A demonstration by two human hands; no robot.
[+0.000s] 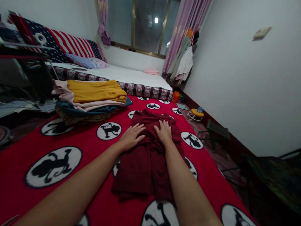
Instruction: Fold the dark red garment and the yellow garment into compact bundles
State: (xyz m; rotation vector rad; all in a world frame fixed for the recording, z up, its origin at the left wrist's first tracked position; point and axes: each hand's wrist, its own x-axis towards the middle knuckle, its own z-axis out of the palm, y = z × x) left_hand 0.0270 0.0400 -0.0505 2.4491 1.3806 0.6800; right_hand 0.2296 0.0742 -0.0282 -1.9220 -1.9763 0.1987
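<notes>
While both hands press palm-down on the dark red garment (138,172), it lies at frame ctr., on a red blanket (94,169) w/ round black-and-white figure prints. L hand (132,137) is on the garment's left edge, approx. mid-length; fingers out straight, slightly apart, gripping nothing. R hand (164,132) is just beside it, nearer the garment's right side; fingers likewise extended and a bit spread, no hold on the cloth. Fabric bunches btwn the hands & toward the far end; near end lies flatter, incl. two leg-like panels.

Mid-left of frame: folded clothes stack (91,111), mustard piece (94,91) on top, pale pink & teal layers below. Far left edge: round basin-like container (4,134), cut off by the frame; contents can't tell. Right of ctr., upper half: yellow-seated stool (197,113) w/ small blue item (200,109) on it.
</notes>
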